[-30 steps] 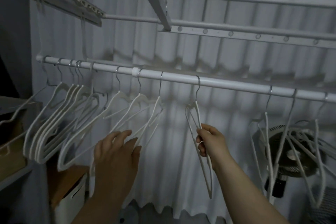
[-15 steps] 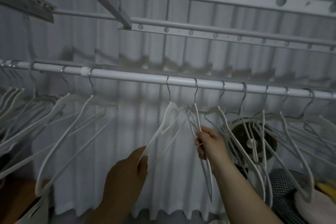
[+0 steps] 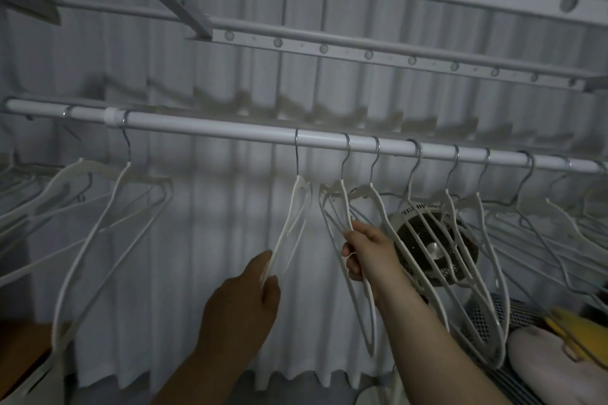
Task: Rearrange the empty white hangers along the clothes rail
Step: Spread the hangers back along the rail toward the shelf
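now the left hand [image 3: 243, 306] pinched the lower arm of one white hanger [image 3: 297, 187] between thumb and fingers, while the right hand [image 3: 368, 253] was curled round the arm of the next hanger [image 3: 343, 200], just beside it. both hung by their hooks near the middle of the clothes rail [image 3: 214, 131]. more empty hangers [image 3: 477, 240] crowded toward the rail's right end, and spare hangers [image 3: 108, 207] hung toward its left end. a fan [image 3: 434, 246] stood behind the right group.

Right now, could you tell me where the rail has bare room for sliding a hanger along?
The rail is bare between the hanger by the white joint and the left-hand hanger, held by the left hand. Beyond the right-hand hanger, held by the right hand, hooks crowd closely.
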The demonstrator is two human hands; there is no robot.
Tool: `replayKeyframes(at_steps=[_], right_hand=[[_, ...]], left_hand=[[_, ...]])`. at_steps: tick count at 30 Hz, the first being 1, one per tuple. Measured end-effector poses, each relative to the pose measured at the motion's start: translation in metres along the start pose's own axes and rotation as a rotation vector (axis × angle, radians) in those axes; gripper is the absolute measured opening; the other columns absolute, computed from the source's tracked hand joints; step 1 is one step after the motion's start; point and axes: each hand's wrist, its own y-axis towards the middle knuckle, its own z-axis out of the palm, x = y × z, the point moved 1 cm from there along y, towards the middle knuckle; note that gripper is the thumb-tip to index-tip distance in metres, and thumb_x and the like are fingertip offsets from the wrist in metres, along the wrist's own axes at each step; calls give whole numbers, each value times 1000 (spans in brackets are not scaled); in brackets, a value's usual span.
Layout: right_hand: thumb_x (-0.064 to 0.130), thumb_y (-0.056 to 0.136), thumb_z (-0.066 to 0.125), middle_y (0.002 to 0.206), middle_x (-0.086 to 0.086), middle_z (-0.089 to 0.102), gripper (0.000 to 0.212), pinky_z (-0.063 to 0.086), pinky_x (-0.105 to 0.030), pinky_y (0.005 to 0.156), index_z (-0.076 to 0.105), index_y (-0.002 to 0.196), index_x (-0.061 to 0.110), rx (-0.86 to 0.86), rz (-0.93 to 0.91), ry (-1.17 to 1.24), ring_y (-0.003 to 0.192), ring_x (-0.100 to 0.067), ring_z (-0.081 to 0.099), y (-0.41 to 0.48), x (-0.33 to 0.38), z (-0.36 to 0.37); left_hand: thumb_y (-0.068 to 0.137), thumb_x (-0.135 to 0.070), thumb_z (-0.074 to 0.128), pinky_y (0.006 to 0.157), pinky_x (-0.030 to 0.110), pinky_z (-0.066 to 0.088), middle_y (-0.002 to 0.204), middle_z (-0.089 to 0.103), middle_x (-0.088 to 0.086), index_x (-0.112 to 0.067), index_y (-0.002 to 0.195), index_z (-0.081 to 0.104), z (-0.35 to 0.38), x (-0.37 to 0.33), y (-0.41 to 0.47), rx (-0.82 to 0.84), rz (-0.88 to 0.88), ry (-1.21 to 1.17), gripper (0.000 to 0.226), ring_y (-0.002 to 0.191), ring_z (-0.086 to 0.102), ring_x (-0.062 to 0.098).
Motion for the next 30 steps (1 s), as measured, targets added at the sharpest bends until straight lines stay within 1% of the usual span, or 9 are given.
replayKeyframes(at_steps=[4,7,9,13,16,19,23,26,30], right_hand=[[5,91,45,56,-5,47,26,23,-12,32,53,115,10,12,6,-9,25,-6,31,-1,0,2],[4,90,45,55,-4,47,24,24,-11,32,52,111,12,22,5,-23,25,-5,31,-4,1,5],[2,90,44,55,-4,47,21,23,-11,32,50,106,14,27,2,-12,24,-4,30,-6,1,8],[1,91,44,55,-6,45,22,21,-10,31,47,104,17,38,10,22,22,-3,28,-8,3,15],[2,91,44,56,-6,45,25,22,-9,31,46,109,19,47,25,35,22,-3,28,-7,3,20],[2,92,43,56,-6,46,29,23,-9,30,47,117,16,39,35,37,22,-4,29,-7,2,25],[2,91,43,57,-7,46,34,23,-10,31,46,124,9,42,40,34,22,-4,29,-9,2,28],[4,92,44,57,-6,47,34,25,-11,32,47,126,8,38,36,5,24,-4,31,-9,3,28],[6,92,45,57,-6,48,34,25,-11,31,46,126,6,27,40,-14,23,-4,31,-10,2,29]], left_hand=[[93,-29,41,79,39,53,83,69,7,-30,136,35,-2,-5,-3,-6,-6,42,44,82,65,23],[94,-27,37,75,31,51,63,52,-4,-31,137,32,-5,-8,-5,-31,17,91,44,75,61,21],[94,-25,37,70,27,46,59,43,-8,-30,138,32,-7,-9,-6,-52,31,115,44,68,53,17],[94,-23,36,64,23,41,59,44,-9,-30,137,33,-12,-7,-8,-92,31,136,43,63,51,14],[95,-23,35,57,20,38,58,42,-11,-30,139,31,-15,-5,-8,-107,25,154,45,58,48,10],[95,-24,35,48,12,31,56,41,-11,-29,139,29,-18,-2,-8,-116,32,184,45,50,42,3],[94,-25,36,53,20,37,55,42,-9,-30,139,30,-23,2,-8,-113,10,205,45,53,45,9],[95,-27,36,48,15,31,55,42,-10,-30,139,29,-25,4,-8,-115,15,219,45,50,42,4],[95,-28,34,49,17,32,55,41,-10,-30,140,27,-26,3,-6,-99,12,242,45,50,42,5]])
